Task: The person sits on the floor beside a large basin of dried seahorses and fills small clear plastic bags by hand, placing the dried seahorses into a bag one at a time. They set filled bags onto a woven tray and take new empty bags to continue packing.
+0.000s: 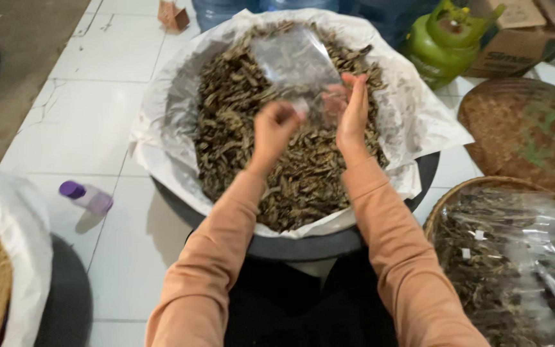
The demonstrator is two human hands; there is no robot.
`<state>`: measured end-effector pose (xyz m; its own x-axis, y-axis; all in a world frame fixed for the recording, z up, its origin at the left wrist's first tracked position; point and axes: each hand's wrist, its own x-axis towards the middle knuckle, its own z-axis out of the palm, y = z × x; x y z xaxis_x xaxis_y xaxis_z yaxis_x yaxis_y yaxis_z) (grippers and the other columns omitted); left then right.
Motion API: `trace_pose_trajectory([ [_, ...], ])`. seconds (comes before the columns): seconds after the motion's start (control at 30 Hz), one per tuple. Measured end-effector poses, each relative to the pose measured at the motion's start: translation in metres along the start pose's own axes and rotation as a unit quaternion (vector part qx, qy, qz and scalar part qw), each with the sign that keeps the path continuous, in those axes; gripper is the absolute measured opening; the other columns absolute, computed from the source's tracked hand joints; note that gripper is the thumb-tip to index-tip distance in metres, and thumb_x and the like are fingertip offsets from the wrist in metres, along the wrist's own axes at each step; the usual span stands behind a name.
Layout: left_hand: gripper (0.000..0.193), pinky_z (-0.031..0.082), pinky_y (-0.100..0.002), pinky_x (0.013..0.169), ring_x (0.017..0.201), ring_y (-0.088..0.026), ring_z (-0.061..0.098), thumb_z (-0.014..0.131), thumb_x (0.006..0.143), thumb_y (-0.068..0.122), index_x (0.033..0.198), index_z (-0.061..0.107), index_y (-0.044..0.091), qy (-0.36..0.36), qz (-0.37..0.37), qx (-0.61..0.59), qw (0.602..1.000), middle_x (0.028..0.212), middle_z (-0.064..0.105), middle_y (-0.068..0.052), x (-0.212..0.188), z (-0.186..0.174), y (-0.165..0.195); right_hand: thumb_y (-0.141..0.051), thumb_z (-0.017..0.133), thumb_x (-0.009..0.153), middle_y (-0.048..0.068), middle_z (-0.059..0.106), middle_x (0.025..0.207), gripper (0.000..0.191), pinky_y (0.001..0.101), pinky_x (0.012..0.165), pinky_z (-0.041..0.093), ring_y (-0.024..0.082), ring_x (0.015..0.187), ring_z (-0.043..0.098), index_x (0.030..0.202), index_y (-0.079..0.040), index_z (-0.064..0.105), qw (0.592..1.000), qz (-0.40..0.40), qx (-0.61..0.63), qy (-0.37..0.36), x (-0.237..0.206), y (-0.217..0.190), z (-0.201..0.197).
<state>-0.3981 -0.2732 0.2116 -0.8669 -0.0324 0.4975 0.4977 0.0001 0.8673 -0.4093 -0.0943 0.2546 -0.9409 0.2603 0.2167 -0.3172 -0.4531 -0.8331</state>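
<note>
- The left hand (272, 128) is curled into a loose fist, pinching the lower edge of a clear plastic bag (295, 64)
- The right hand (353, 109) stands edge-on with fingers straight, pressed against the bag's right side, gripping it between thumb and fingers
- The bag is held up, mouth toward the person, above a large dark basin (316, 241) on the white tiled floor (91, 96)
- The basin is lined with white paper (162, 122) and heaped with dried brown leafy pieces (277, 173)
- To the right, a woven basket (448, 199) holds filled clear packets (515, 257); a flat woven tray (521, 128) lies just behind it
- A green gas cylinder (441, 45) stands beyond the basin, beside a cardboard box (515, 38)
- A small bottle with a purple cap (86, 196) lies on the floor at the left
</note>
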Motion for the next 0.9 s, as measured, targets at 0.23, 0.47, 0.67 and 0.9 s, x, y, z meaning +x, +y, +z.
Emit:
trace_pose_trajectory([
  [0.23, 0.045, 0.063, -0.030, 0.095, 0.109, -0.014, 0.074, 0.073, 0.094, 0.019, 0.136, 0.059, 0.010, -0.119, -0.156, -0.268, 0.943, 0.122, 0.076, -0.005, 0.015, 0.000, -0.001, -0.037, 0.053, 0.113, -0.001, 0.057, 0.080, 0.032, 0.0249, 0.051, 0.039, 0.006, 0.056, 0.048, 0.114, -0.007, 0.062, 0.948, -0.171, -0.270, 0.006, 0.053, 0.025, -0.074],
  [0.47, 0.017, 0.057, -0.023, 0.070, 0.079, -0.010, 0.069, 0.078, 0.092, 0.014, 0.105, 0.077, 0.002, -0.097, -0.168, -0.057, 0.979, 0.090, 0.076, -0.005, 0.023, -0.036, -0.030, -0.034, 0.061, 0.113, 0.002, 0.059, 0.071, 0.027, 0.0307, 0.059, 0.043, 0.013, 0.063, 0.054, 0.114, -0.008, 0.067, 0.857, -0.201, -0.474, -0.009, 0.049, 0.024, -0.070],
  [0.67, 0.035, 0.039, -0.024, 0.052, 0.061, -0.011, 0.049, 0.071, 0.107, 0.021, 0.078, 0.066, 0.002, 0.095, -0.231, -0.013, 0.968, 0.069, 0.059, -0.002, 0.013, -0.027, -0.058, -0.025, 0.062, 0.110, 0.009, 0.066, 0.100, 0.022, 0.0382, 0.071, 0.049, 0.022, 0.079, 0.062, 0.124, -0.008, 0.063, 0.725, -0.390, -0.562, 0.080, 0.018, 0.010, -0.043],
  [0.9, 0.015, 0.059, -0.027, 0.062, 0.071, -0.017, 0.071, 0.074, 0.096, 0.005, 0.091, 0.060, 0.002, 0.252, -0.158, -0.296, 0.907, 0.082, 0.074, -0.011, 0.020, -0.039, -0.071, -0.004, 0.061, 0.106, 0.013, 0.070, 0.119, 0.019, 0.0406, 0.097, 0.061, 0.028, 0.108, 0.071, 0.124, -0.006, 0.067, 0.757, -0.412, -0.458, -0.215, -0.032, 0.035, 0.017],
])
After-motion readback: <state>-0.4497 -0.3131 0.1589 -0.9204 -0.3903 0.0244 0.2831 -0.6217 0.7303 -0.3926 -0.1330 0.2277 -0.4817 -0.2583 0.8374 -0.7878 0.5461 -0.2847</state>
